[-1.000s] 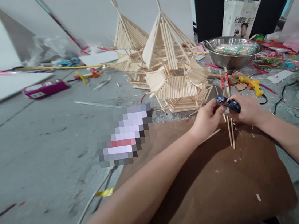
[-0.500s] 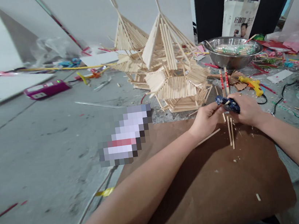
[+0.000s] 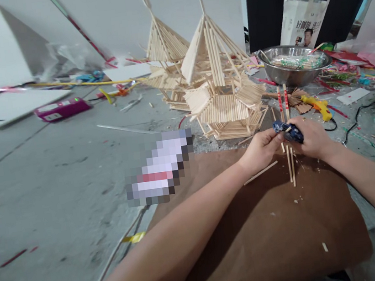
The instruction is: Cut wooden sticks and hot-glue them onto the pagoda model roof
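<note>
My right hand (image 3: 314, 137) is wrapped round a dark blue hand tool (image 3: 292, 133), whose exact kind is partly hidden by the fingers. At the tool's left end, my left hand (image 3: 263, 149) is closed, thumb and fingers pinching a thin wooden stick (image 3: 288, 129) whose short pale end shows against the tool. Below the hands, two wooden sticks (image 3: 291, 166) lie side by side on a brown sheet (image 3: 277, 244). Another stick (image 3: 261, 173) rests slantwise under my left wrist. Beyond the hands, two sticks with red wrappers (image 3: 282, 100) point away from me.
Stick-built pavilion models (image 3: 226, 107) stand just behind my left hand. A yellow glue gun (image 3: 317, 107) lies right of my hands, near a metal bowl (image 3: 270, 72) of wrapped sticks. A blurred-out phone-like slab (image 3: 159, 167) lies left. Further back are a purple box (image 3: 62, 110) and a white bag (image 3: 299, 19).
The whole view has shifted slightly, so everything sits a little further right. Both hands keep nearly the same pose at the blue tool.
</note>
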Demonstrator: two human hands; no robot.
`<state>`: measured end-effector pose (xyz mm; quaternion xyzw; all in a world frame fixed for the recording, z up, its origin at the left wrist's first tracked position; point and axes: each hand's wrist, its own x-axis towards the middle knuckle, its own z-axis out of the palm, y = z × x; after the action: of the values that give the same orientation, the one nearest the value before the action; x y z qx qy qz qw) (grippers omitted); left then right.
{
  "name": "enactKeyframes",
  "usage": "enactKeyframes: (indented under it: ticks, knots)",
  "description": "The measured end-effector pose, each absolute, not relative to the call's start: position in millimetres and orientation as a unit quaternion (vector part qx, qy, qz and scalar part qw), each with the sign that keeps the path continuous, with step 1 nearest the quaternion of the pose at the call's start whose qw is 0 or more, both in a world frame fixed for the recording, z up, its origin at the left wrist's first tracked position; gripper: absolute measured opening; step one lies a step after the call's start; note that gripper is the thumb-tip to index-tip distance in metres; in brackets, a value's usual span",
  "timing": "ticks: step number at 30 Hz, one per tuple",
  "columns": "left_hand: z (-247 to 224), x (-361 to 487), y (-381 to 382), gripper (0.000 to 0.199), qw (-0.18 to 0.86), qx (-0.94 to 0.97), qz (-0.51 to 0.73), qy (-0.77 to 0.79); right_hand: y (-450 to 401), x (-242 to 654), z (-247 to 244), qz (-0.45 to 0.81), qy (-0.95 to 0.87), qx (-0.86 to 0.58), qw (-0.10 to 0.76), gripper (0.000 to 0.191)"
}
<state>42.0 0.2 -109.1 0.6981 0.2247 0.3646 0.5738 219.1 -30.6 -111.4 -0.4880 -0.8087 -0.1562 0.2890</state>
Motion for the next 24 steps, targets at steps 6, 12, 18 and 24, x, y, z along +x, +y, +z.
enactKeyframes:
  ticks: [6,12,18,24]
  knots:
    - [-106.9,41.4,-1.4,0.035,0.558,0.709,0.359,0.237,-31.3,218.3,-112.4,-0.128,-0.796,-0.527,0.268,0.024]
    - [-108.4,42.6,-1.4,0.025,0.493,0.735,0.4,0.237,-32.9,214.2,-108.6,-0.093,-0.77,-0.592,0.218,0.023]
    - [-118.0,45.9,-0.9,0.014,0.393,0.736,0.467,0.293,-32.5,213.9,-109.6,-0.122,-0.761,-0.587,0.248,0.024]
    - [-108.8,43.1,-2.8,0.015,0.439,0.74,0.446,0.246,-30.5,217.0,-110.5,-0.116,-0.793,-0.527,0.284,0.025]
